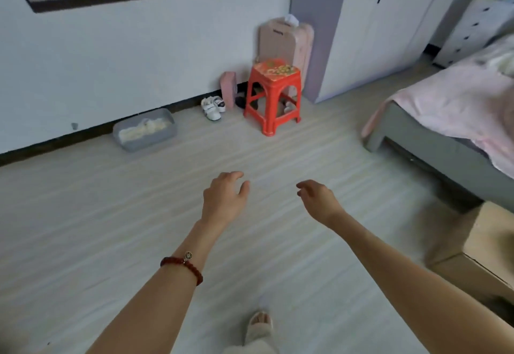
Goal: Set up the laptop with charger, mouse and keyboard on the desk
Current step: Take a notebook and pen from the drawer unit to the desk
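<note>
Both of my arms reach forward over a pale wood-look floor. My left hand [225, 195], with a red bead bracelet on its forearm, hangs with loosely curled fingers and holds nothing. My right hand [317, 198] is beside it, fingers drooping, also holding nothing. No laptop, charger, mouse or keyboard shows in the head view. A light wooden corner of furniture [484, 245], perhaps a desk, juts in at the right edge.
A red plastic stool [274, 95] stands by the far wall with a pink suitcase [286, 42] behind it. White shoes [212, 107] and a grey tray [144, 131] lie along the wall. A bed [445, 131] with pink bedding fills the right side. My slippered foot [260, 326] is below.
</note>
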`<state>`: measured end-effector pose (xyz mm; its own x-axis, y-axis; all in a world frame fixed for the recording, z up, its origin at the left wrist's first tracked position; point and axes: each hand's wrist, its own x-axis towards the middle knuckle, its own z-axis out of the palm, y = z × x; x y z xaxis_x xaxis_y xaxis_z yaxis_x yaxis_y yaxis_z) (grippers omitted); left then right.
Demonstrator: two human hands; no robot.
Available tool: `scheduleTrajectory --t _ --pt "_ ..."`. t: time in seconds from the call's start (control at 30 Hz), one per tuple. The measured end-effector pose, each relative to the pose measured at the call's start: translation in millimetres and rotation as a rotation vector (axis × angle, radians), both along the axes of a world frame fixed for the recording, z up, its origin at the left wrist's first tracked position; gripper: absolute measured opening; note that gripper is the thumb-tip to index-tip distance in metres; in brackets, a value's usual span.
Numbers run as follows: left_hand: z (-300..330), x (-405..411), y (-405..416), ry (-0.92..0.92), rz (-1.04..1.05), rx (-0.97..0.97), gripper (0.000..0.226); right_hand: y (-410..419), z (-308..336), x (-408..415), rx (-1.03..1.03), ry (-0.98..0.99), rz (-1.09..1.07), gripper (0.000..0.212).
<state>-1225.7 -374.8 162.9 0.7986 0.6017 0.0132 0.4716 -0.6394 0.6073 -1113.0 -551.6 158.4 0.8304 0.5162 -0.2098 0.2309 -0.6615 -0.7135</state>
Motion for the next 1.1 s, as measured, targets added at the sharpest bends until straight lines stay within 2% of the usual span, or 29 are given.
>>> scheduleTrajectory --t 0.3,0.47,0.7,0.9,1.0,1.1 --pt "11 318 -18 -0.016 -0.302 -0.087 0.033 -51 12 256 -0.013 0.02 -0.355 0.031" --pt "-6 491 -46 -0.007 -0.403 -0.116 0.032 -75 -2 412 0.014 0.016 -0.449 0.031" --pt "12 718 -43 -0.044 -0.41 -0.111 0.031 -73 5 634 -0.011 0.005 -0.462 0.031" --pt "6 880 20 -0.056 -0.305 -0.093 0.028 -21 -5 819 -0.047 0.021 -0.362 0.031" --pt "-4 954 47 -0.036 -0.258 -0.041 0.03 1 -15 900 -0.032 0.046 -0.357 0.031" --pt "-14 1065 72 -0.026 -0.284 -0.084 0.031 24 -21 1012 -0.019 0.066 -0.398 0.031"
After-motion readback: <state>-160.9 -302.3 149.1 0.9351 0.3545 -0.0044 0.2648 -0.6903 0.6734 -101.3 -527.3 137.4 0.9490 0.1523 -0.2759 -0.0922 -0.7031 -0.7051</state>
